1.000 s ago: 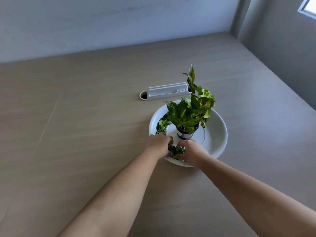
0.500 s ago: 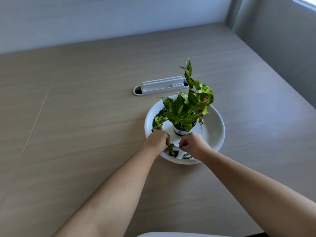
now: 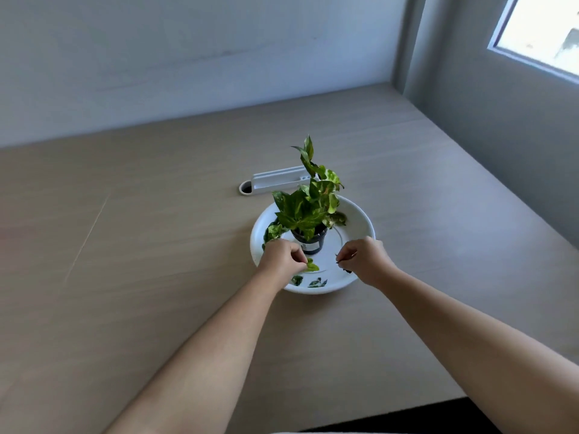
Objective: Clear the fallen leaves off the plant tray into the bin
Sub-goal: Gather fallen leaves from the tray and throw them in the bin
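A round white plant tray (image 3: pixel 357 214) sits mid-table with a small dark pot (image 3: pixel 310 242) and its green variegated plant (image 3: pixel 308 202) in the middle. My left hand (image 3: pixel 282 258) hovers over the tray's near left side, fingers pinched on a light green fallen leaf (image 3: pixel 311 267). My right hand (image 3: pixel 365 260) is over the near right side, fingers pinched on a thin dark leaf piece (image 3: pixel 339 261). Loose dark leaves (image 3: pixel 316 281) lie on the tray's near rim, and more leaves (image 3: pixel 273 231) lie at its left. No bin is in view.
A white power strip (image 3: pixel 279 180) lies on the wooden table (image 3: pixel 141 245) just behind the tray, beside a round cable hole (image 3: pixel 246 187). Walls close the table at the back and right, with a window (image 3: pixel 545 29) at the upper right. The table's near edge is at the lower right.
My hands have moved apart over the tray's near side, each lifting a leaf piece. The right hand shifted right. The camera tilted up, showing more wall and window.
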Tool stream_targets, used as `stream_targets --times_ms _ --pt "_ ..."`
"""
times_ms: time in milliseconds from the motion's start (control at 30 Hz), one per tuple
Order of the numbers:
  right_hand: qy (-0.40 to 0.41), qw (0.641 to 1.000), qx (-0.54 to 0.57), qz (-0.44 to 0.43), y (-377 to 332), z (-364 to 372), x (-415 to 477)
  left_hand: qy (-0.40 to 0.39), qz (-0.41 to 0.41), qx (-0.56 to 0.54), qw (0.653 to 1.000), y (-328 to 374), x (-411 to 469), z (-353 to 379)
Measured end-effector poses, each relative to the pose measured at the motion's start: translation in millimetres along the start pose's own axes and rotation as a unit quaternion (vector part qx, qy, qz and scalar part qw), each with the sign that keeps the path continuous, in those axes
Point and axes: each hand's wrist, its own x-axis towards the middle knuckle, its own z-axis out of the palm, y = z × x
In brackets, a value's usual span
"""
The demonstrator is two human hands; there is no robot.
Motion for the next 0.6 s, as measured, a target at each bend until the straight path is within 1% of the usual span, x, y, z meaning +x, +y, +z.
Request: stream_targets --times_ms 67,133,267,367,433,500,600 --pt "0.023 1.000 0.009 0.004 20 -26 -16 -0.001 0.016 -0.002 1.000 29 -12 20" --pt "0.050 0.998 0.016 0.017 48 -60 -37 -0.021 0.041 -0.006 0.999 68 -24 47" --pt "0.105 0.991 0.021 0.078 123 -140 -91 -0.067 0.119 -0.004 0.991 162 -44 116" --pt "0.171 0.977 0.025 0.124 194 -207 -146 -0.111 0.190 -0.001 0.975 242 -65 179" --pt "0.223 0.961 0.030 0.163 239 -247 -187 -0.150 0.235 0.004 0.960 291 -84 221" --pt "0.279 0.936 0.044 0.211 283 -282 -235 -0.190 0.286 0.015 0.939 339 -106 264" --pt "0.349 0.892 0.078 0.276 341 -307 -300 -0.237 0.348 0.042 0.906 397 -138 324"
